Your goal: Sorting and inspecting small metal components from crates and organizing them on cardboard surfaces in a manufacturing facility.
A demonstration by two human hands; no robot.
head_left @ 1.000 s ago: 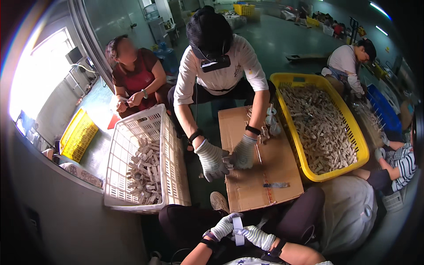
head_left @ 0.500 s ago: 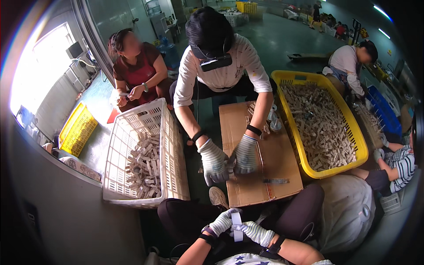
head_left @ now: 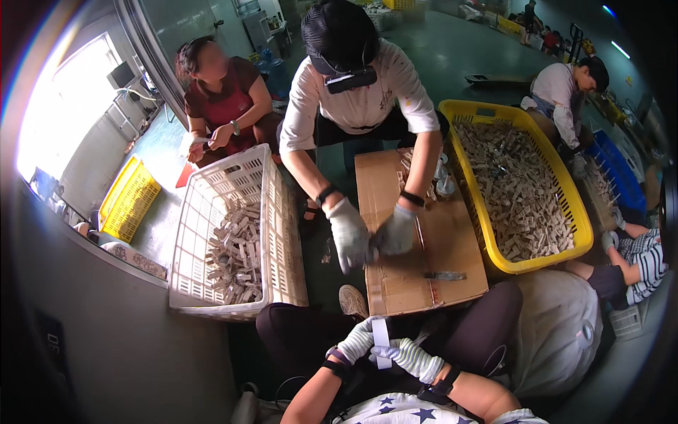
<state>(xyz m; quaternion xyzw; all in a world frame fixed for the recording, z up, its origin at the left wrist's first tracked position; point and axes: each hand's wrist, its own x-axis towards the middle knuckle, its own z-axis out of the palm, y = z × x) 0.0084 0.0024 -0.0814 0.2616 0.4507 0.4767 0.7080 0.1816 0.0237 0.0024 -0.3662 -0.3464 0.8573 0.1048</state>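
Low in the view, above my lap, both hands wear striped knit gloves and meet at a white, strip-shaped piece (head_left: pixel 381 342); its exact kind does not show. My left hand (head_left: pixel 357 340) is closed on its left side, near the upper part. Fingers of my right hand (head_left: pixel 411 360) pinch it lower down, from the right. Just beyond, a cardboard box (head_left: pixel 395 283) stands between my knees and a co-worker. A short dark strip (head_left: pixel 446 275) lies on its top. The co-worker's gloved hands (head_left: pixel 374 237) are close together over the box, and what they hold is hidden.
A white crate (head_left: pixel 282 233) holding many small pale pieces stands at left. A yellow basket (head_left: pixel 583 247), also full of them, stands at right. Beside it lies a white sack (head_left: pixel 554 332). Other people sit at left (head_left: pixel 226 106) and right (head_left: pixel 565 92). A yellow crate (head_left: pixel 131 201) stands farther left.
The whole scene sits slightly higher and shifted to the right. The white piece stays in my hands, a little more tilted. The co-worker's hands remain over the box.
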